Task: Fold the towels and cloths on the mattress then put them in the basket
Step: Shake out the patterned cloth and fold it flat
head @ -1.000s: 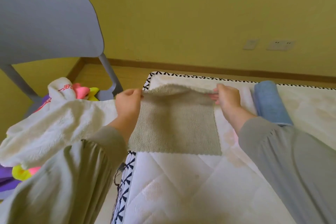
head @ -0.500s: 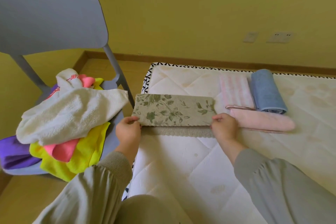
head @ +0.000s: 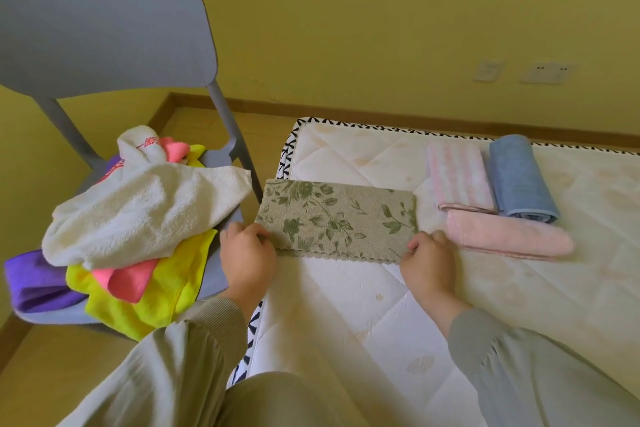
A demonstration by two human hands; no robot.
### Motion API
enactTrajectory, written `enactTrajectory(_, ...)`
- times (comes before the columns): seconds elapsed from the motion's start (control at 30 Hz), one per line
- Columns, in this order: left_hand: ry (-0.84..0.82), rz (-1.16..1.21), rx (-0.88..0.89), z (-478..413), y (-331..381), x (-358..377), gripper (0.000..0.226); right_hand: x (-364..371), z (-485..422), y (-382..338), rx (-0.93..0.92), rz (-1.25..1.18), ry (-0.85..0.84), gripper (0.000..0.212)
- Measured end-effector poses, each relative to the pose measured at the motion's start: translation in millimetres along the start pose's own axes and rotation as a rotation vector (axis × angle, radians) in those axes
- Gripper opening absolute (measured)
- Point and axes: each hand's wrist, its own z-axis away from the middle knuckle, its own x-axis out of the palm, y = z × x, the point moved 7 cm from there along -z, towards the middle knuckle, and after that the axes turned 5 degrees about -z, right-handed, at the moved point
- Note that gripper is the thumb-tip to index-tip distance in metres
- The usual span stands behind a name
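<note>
Top fold of the flowered cloth [head: 337, 218] has come down over the plain strip seen half a second back. Mattress [head: 346, 308]: cloth lies flat by its left edge. Chair [head: 104, 28], left, holds a loose pile [head: 138, 211]. Three folded towels [head: 509, 239] to the right. Left hand [head: 247, 253], right hand [head: 429, 262] each pinch a near corner.

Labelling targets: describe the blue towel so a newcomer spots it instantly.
On the white mattress, look to its far side by the wall. The blue towel lies right of the striped pink cloth and behind the plain pink cloth. It alone is blue and rolled.
</note>
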Motion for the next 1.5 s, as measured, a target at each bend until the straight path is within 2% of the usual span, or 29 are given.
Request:
enactTrajectory(0.07,0.181,-0.108,0.251,-1,21,-7,0.031,-9,-1,-14,-0.152,0.041,0.153,0.020)
enactTrajectory(0.13,0.217,-0.128,0.402,-3,42,-3,0.038,-11,-6,-30,-0.223,-0.019,0.200,0.028)
enactTrajectory(0.27,0.013,-0.220,0.475,-22,75,26,0.046,12,-25,-69,-0.262,-0.101,0.061,0.037)
enactTrajectory(0.43,-0.187,-0.432,0.590,-41,93,74,0.053,61,-49,-110,-0.402,0.127,-0.178,0.049)
enactTrajectory(0.5,-0.226,-0.477,0.620,-41,85,90,0.058,86,-47,-105,-0.459,0.224,-0.262,0.055)
enactTrajectory(0.57,-0.216,-0.475,0.638,-40,80,97,0.065,100,-42,-92,-0.485,0.290,-0.265,0.066)
enactTrajectory(0.77,-0.197,-0.461,0.610,-40,78,96,0.066,102,-48,-80,-0.416,0.326,-0.204,0.071)
enactTrajectory(1.07,-0.156,-0.424,0.386,-43,53,87,0.066,83,-58,-46,-0.329,0.331,-0.115,0.070)
enactTrajectory(1.3,-0.174,-0.438,0.321,-37,40,81,0.068,64,-59,-12,-0.219,0.368,-0.117,0.065)
enactTrajectory(1.4,-0.102,-0.500,0.423,-31,49,76,0.066,53,-50,-5,-0.204,0.362,-0.054,0.064)
enactTrajectory(1.5,-0.053,-0.466,0.726,-12,67,77,0.060,42,-42,-6,-0.205,0.299,0.086,0.060)
